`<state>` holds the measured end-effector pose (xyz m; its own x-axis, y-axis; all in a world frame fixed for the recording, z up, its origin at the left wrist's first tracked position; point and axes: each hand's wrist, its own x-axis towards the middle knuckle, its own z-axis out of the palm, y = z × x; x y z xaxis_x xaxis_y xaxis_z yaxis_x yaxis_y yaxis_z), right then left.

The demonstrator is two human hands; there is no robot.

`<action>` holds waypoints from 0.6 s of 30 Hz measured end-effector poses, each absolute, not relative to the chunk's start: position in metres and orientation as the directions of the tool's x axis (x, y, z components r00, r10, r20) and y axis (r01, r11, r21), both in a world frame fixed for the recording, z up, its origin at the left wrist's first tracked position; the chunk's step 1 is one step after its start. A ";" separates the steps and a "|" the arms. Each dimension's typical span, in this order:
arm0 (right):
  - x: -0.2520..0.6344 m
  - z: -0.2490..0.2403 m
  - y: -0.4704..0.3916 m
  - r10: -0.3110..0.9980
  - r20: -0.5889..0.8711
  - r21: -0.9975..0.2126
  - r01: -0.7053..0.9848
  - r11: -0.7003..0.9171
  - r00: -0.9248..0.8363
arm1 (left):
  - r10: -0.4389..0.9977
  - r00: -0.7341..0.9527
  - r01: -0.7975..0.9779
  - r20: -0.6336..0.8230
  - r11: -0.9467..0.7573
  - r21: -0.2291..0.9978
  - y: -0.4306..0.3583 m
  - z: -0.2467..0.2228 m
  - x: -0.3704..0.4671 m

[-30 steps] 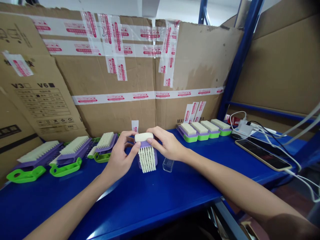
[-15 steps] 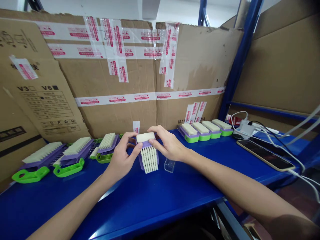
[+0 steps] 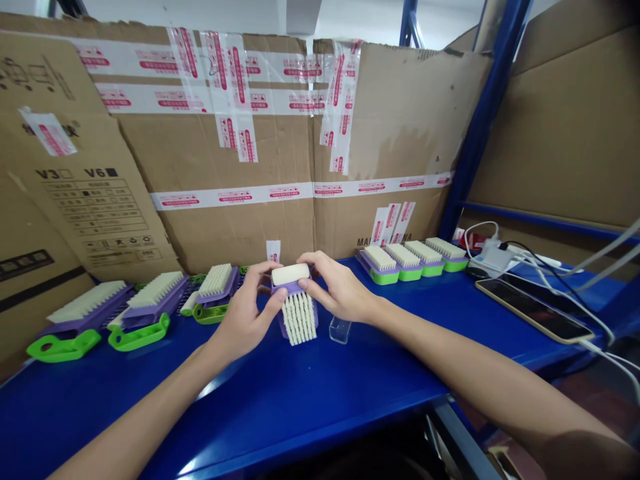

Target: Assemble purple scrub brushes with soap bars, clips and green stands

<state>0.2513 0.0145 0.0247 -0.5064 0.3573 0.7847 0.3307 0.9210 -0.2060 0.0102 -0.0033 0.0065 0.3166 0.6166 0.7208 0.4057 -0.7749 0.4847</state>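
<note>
Between both hands, near the middle of the blue shelf (image 3: 280, 413), is a purple brush (image 3: 300, 317) with cream bristles facing me. A cream, rounded block-like piece (image 3: 291, 274) sits at its far end. My left hand (image 3: 253, 307) grips the left side, its thumb pressed beside the block. From the right, my right hand (image 3: 337, 290) holds the same end, thumb near the block and fingers curled over the top. The brush's back is hidden. A small clear plastic piece (image 3: 340, 329) lies just right of the brush, below my right hand.
Several purple brushes (image 3: 157, 290) with green handle parts (image 3: 140, 332) lie along the left. More green-based brushes (image 3: 403, 257) are lined up at the back right. A phone (image 3: 533, 310), white cables and a charger (image 3: 490, 253) are on the right. Cardboard (image 3: 250, 227) walls the back.
The camera view has shifted very slightly. Both hands keep the same hold on the brush, with no other clear change.
</note>
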 end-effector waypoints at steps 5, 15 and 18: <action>0.254 0.027 0.013 0.201 0.816 -0.004 0.343 0.939 -0.542 | 0.715 0.397 0.489 0.575 -0.695 0.527 -0.008 0.000 0.011; 0.254 0.031 0.005 -0.035 0.819 0.243 0.292 0.925 -0.572 | 0.392 0.447 0.537 0.804 -0.836 0.109 -0.011 0.003 0.010; 0.252 0.030 0.005 -0.054 0.823 0.255 0.283 0.925 -0.566 | 0.335 0.467 0.509 0.818 -0.858 0.061 -0.009 0.004 0.010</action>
